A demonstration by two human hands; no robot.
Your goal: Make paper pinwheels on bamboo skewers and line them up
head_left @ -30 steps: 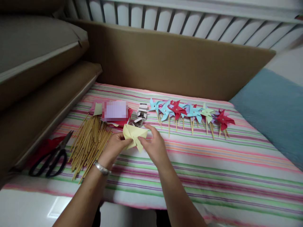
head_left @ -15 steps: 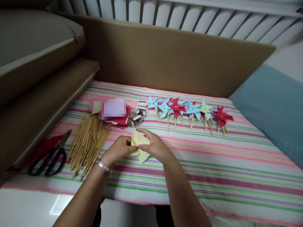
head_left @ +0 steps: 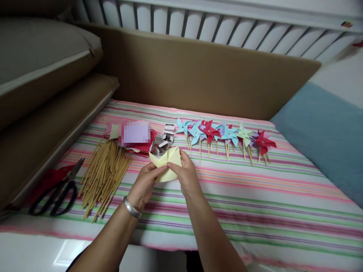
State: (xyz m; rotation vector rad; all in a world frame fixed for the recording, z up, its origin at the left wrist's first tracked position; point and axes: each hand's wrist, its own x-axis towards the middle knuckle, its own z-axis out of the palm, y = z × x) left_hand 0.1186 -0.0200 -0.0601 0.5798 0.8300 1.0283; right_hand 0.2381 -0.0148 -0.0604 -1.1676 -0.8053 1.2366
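Note:
A pale yellow paper pinwheel (head_left: 170, 174), partly folded, is held between my two hands above the striped cloth. My left hand (head_left: 147, 181) pinches its lower left side, thumb pressed near the middle. On the right edge, my right hand (head_left: 185, 172) grips the paper with its thumb over the centre and fingers behind. Some points of the paper curl inward, and one sticks out to the upper left. Just beyond the paper stand small open boxes (head_left: 168, 133) with little metal-looking pieces in them.
Bamboo sticks (head_left: 104, 175) lie in a pile at the left, beside black-handled scissors (head_left: 56, 190) and red paper (head_left: 51, 181). Coloured paper sheets (head_left: 137, 132) are stacked behind. Finished pinwheels (head_left: 209, 130) on sticks lie in a row at the right. A brown board (head_left: 198, 71) stands along the back.
The yellow paper has been turned and raised slightly, and a point of it now sticks out to the upper left. Both hands have shifted their grip on it.

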